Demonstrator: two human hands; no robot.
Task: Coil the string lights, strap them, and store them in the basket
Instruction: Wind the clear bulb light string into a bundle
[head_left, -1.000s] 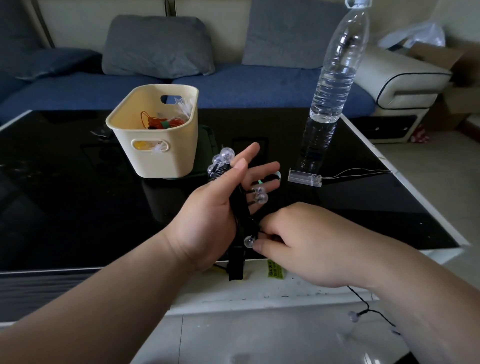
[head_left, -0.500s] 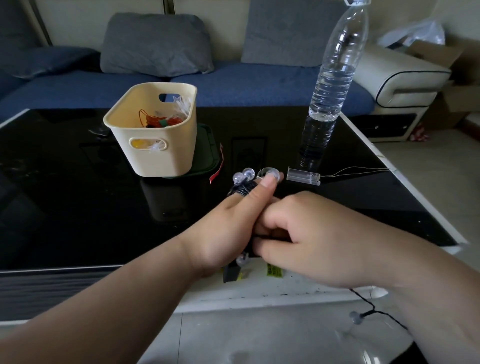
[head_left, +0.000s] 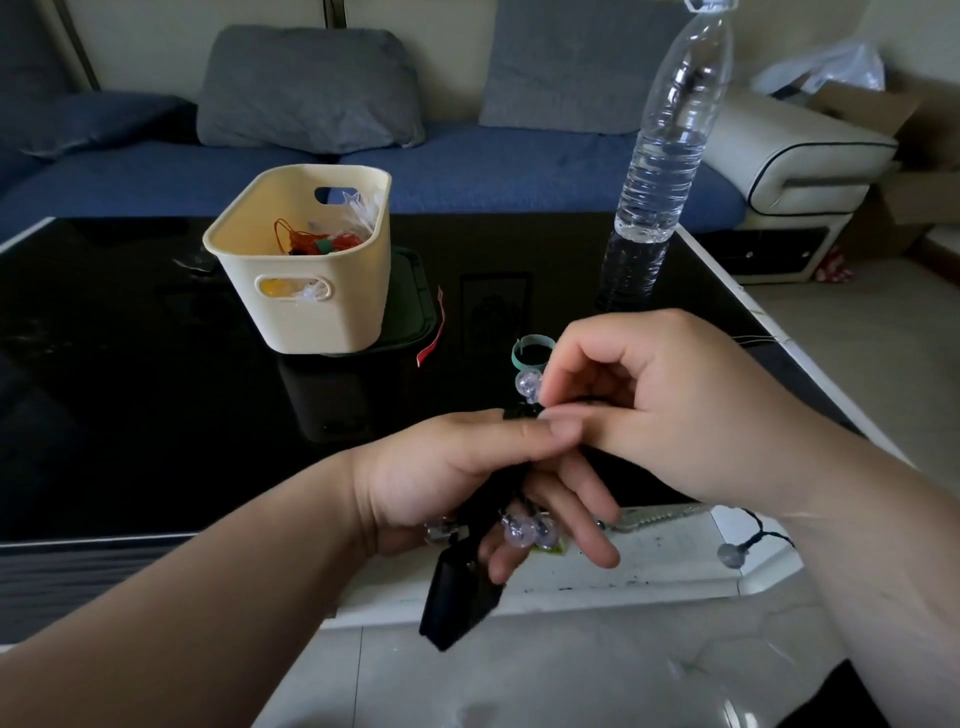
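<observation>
My left hand (head_left: 457, 467) grips a bundle of string lights (head_left: 522, 530), black wire with clear round bulbs, over the table's near edge. A black battery box (head_left: 457, 597) hangs below that hand. My right hand (head_left: 654, 395) pinches the wire at the top of the bundle, by one bulb (head_left: 527, 383). The loose end of the wire trails under my right wrist to a bulb (head_left: 730, 555) at the table's corner. A green strap (head_left: 530, 349) lies curled on the black table just beyond my hands. The cream basket (head_left: 311, 306) stands at the left rear, holding orange wire and clear plastic.
A tall clear water bottle (head_left: 660, 171) stands at the right rear of the black glass table (head_left: 130, 415). A green lid (head_left: 413, 306) lies under the basket and a red strap (head_left: 434, 332) beside it. A blue sofa with grey cushions runs behind. Tiled floor lies below.
My right hand has risen from the bundle's lower end to its top, drawing wire around it. My left hand has tilted, its fingers now curled around the bundle, and the battery box hangs lower.
</observation>
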